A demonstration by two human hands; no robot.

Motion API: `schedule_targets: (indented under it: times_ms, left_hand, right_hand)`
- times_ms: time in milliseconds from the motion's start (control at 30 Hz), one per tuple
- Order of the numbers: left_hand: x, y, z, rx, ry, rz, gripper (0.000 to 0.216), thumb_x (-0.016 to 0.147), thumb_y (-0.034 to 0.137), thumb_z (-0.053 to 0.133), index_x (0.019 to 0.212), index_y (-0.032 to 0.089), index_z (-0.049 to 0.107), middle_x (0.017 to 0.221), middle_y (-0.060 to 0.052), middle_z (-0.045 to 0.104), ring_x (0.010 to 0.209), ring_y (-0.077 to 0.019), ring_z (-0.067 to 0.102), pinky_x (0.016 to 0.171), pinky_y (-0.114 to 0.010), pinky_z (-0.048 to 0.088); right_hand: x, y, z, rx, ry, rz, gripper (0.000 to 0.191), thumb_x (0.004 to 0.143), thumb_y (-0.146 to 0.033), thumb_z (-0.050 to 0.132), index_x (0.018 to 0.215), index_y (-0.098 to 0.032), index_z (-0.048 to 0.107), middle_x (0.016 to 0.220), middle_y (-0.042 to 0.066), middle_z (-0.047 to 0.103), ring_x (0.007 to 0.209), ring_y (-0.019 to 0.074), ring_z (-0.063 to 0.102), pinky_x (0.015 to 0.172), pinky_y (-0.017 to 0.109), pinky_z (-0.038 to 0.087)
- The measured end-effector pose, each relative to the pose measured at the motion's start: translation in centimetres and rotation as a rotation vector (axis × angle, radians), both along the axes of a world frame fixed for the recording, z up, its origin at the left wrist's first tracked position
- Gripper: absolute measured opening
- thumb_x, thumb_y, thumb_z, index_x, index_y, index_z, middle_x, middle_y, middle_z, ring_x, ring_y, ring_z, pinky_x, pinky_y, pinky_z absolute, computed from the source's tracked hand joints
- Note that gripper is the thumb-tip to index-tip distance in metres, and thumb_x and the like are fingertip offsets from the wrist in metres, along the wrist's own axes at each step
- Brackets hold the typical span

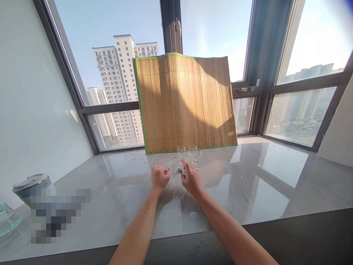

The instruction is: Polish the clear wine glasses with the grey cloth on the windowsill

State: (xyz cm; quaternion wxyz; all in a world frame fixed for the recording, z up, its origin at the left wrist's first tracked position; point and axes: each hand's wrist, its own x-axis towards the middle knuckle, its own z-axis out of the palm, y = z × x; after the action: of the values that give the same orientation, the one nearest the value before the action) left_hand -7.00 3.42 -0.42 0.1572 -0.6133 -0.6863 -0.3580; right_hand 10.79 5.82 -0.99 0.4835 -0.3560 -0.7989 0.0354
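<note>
Forearms [140,228]; left grip [160,177] holds glass [171,165], right grip [191,179] white wad [181,170]; stemmed glasses [197,156] beyond; lidded cup [32,185], contents hidden.

Likely home; window ledge [118,206], towers [125,70] outside

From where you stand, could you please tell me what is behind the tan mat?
Behind the tan mat, window frames and buildings show past its edges; whatever it covers is hidden.

four standing glasses [197,155], one mat [187,103]
</note>
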Motion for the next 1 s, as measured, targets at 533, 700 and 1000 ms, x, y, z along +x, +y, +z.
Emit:
schedule_targets:
  times_ms: [533, 700, 1000]
  left_hand:
    - [1.1, -0.2, -0.1, 0.062, 0.152, -0.162, 0.036, 0.082, 0.006, 0.049, 0.083, 0.029, 0.076, 0.077, -0.007, 0.065, 0.095, -0.0257, 0.043, 0.089, -0.042, 0.029]
    - [0.3, 0.0, -0.2, 0.094, 0.075, -0.108, 0.034, 0.084, 0.009, 0.049, 0.087, 0.029, 0.077, 0.077, -0.006, 0.066, 0.096, -0.0256, 0.045, 0.089, -0.041, 0.031]
    - [-0.4, 1.0, -1.0, -0.053, 0.051, -0.107, 0.034, 0.082, 0.011, 0.051, 0.091, 0.029, 0.077, 0.082, -0.007, 0.069, 0.1, -0.0261, 0.048, 0.091, -0.041, 0.034]
  right_hand:
    - [0.3, 0.0, 0.5, 0.087, 0.044, -0.196, 0.043, 0.08, -0.007, 0.049, 0.12, -0.021, 0.051, 0.095, 0.006, 0.066, 0.092, 0.0197, 0.058, 0.061, 0.023, 0.037]
    - [0.7, 0.6, 0.4, -0.021, 0.132, -0.272, 0.041, 0.08, -0.008, 0.046, 0.118, -0.022, 0.052, 0.094, 0.006, 0.066, 0.088, 0.0201, 0.06, 0.059, 0.023, 0.035]
    - [0.3, 1.5, -0.1, -0.42, 0.26, 0.258, 0.047, 0.068, -0.014, 0.059, 0.114, -0.022, 0.057, 0.081, 0.002, 0.065, 0.083, 0.0197, 0.061, 0.07, 0.027, 0.044]
